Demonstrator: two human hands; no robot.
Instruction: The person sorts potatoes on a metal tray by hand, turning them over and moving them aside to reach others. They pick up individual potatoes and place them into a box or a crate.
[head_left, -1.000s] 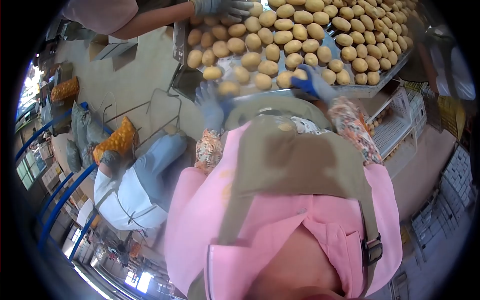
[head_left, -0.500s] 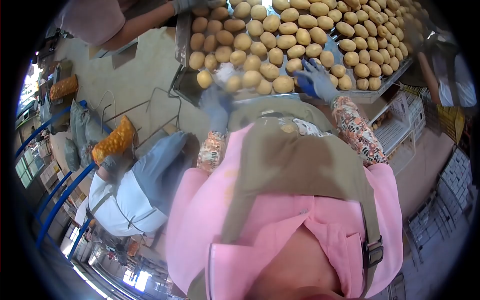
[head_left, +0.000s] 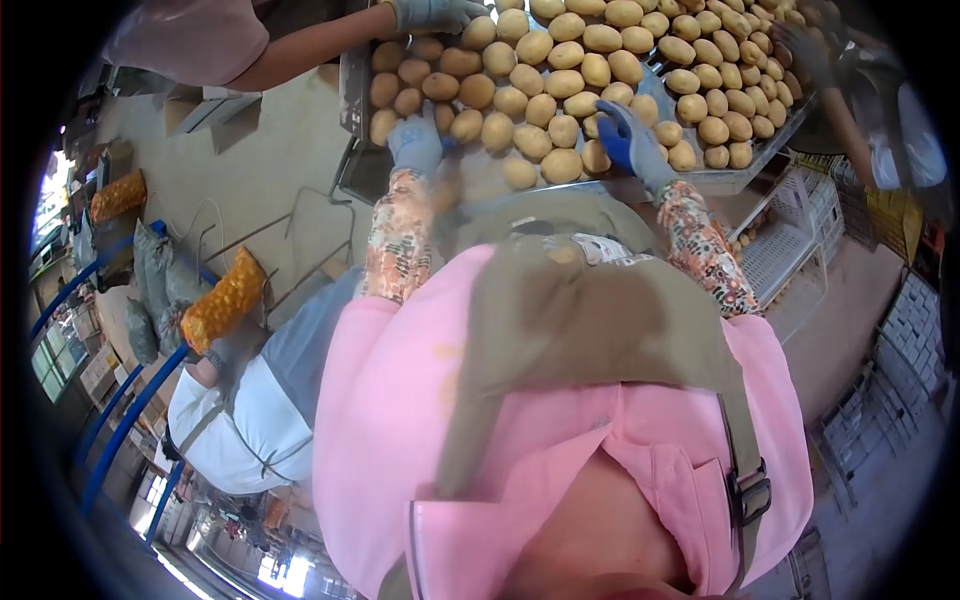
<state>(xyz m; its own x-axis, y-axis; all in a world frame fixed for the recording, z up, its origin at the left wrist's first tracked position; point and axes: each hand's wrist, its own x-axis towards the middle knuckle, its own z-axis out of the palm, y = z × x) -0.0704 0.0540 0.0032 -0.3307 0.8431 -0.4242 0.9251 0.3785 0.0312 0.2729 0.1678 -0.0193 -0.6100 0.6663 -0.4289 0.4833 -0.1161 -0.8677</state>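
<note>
Potatoes (head_left: 563,83) cover a metal sorting table (head_left: 480,190) in front of me. My left hand (head_left: 415,143), in a pale blue glove, reaches over the table's near left corner. Its fingers stretch forward among the potatoes there, partly blurred, with no potato visibly gripped. Beside its wrist is a smeared brownish shape (head_left: 446,192) that I cannot make out clearly. My right hand (head_left: 637,148), in a grey and blue glove, is open at the near edge, its fingers apart and touching or just above the potatoes.
A co-worker's gloved hand (head_left: 437,14) is at the table's far left. Another person's arm (head_left: 848,135) reaches in at the right. A white plastic crate (head_left: 800,225) stands below the table's right side. At left, someone is beside a filled orange net sack (head_left: 223,300) and blue rails (head_left: 125,385).
My left hand has moved forward onto the potatoes from the near edge. The blurred white patch there no longer shows. My right hand shifted slightly. The co-worker's hand at top left moved right.
</note>
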